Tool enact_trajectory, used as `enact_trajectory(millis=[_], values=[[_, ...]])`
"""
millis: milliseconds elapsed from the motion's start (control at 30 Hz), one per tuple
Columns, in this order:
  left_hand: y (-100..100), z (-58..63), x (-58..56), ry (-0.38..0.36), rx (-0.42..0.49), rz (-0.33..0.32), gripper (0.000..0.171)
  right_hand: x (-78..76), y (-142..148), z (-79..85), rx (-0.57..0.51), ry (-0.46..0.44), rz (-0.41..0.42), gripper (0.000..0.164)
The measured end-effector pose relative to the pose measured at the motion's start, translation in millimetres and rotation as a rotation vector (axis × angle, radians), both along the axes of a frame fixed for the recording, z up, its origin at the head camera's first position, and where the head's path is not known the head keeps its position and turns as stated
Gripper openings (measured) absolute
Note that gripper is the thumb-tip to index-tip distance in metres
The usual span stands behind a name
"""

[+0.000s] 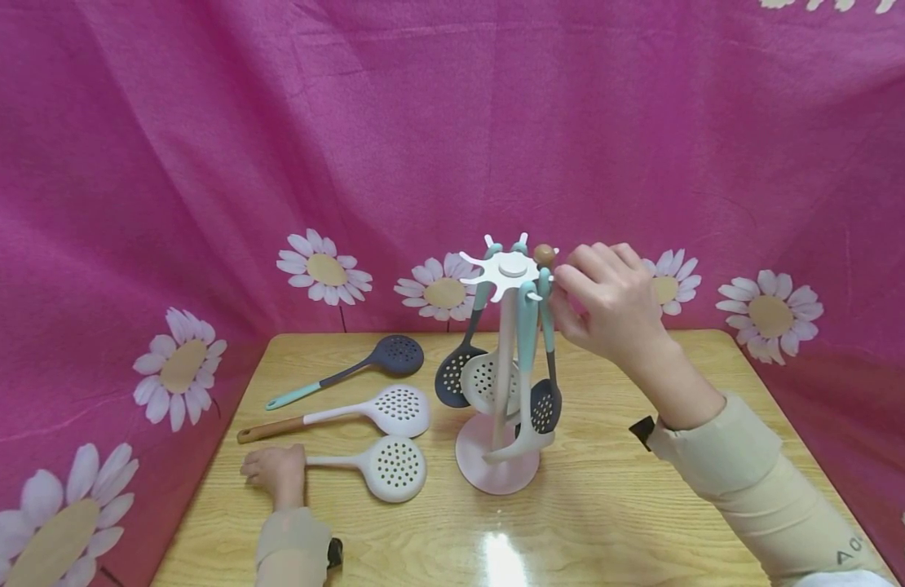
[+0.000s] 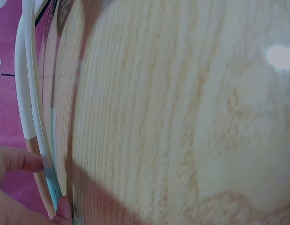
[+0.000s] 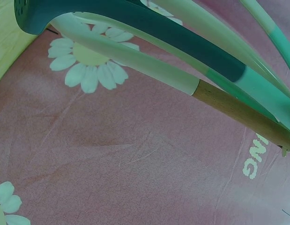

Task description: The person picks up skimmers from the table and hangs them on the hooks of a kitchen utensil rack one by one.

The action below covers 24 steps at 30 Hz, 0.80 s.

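Two hands, well apart: L hand (image 1: 276,473) pinches the handle end of the nearest white skimmer (image 1: 397,470), teal grip b/w thumb & fingers per the L wrist view. R hand (image 1: 607,302) is up at the top of the rack (image 1: 473,463), fingers bent, next to a wooden handle end (image 1: 544,256); can't tell if it's pinching anything, contact hidden. Skimmer's head lies on the counter (image 1: 607,497), L of the rack's round base; beyond it, a brown-handled skimmer (image 1: 399,410), then a dark skimmer (image 1: 399,355) w/ teal handle. Hung utensils crowd the rack: teal-handled pale utensil (image 1: 527,330) in front, partly blocking pole & base; dark slotted utensil (image 1: 546,408) to its R. Pink daisy cloth (image 1: 452,122) behind & both sides.
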<state>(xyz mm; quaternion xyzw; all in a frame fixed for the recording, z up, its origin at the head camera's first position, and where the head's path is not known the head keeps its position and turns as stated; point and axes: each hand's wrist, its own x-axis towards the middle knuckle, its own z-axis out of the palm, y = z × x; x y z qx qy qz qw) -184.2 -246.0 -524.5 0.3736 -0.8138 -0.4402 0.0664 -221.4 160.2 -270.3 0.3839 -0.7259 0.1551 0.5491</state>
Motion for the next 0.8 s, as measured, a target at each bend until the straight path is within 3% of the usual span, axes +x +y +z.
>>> enact_trajectory(millis=[33, 100, 233, 433, 667, 800], values=[[1.1, -9.1, -4.1, 0.017, 0.025, 0.063, 0.082, -0.1, -0.1, 0.0, 0.000, 0.002, 0.000, 0.016], [4.0, -16.1, -8.4, 0.053, 0.077, 0.165, 0.080, -0.2, -0.2, -0.1, -0.001, 0.003, 0.000, 0.016], [0.8, -15.6, -8.5, 0.045, 0.155, 0.206, 0.077, -0.2, 0.1, -0.3, 0.003, 0.003, 0.000, 0.016], [2.7, -11.3, -7.4, -0.018, 0.131, 0.201, 0.073, -0.5, 0.6, -0.2, 0.011, 0.004, 0.005, 0.016], [1.7, -7.9, -6.7, -0.033, 0.174, 0.154, 0.076, -1.1, 0.9, -0.3, 0.016, 0.011, 0.000, 0.017], [-0.4, -7.7, -8.5, -0.059, 0.150, 0.138, 0.075, -1.1, 0.8, -0.2, 0.017, 0.011, -0.001, 0.017]])
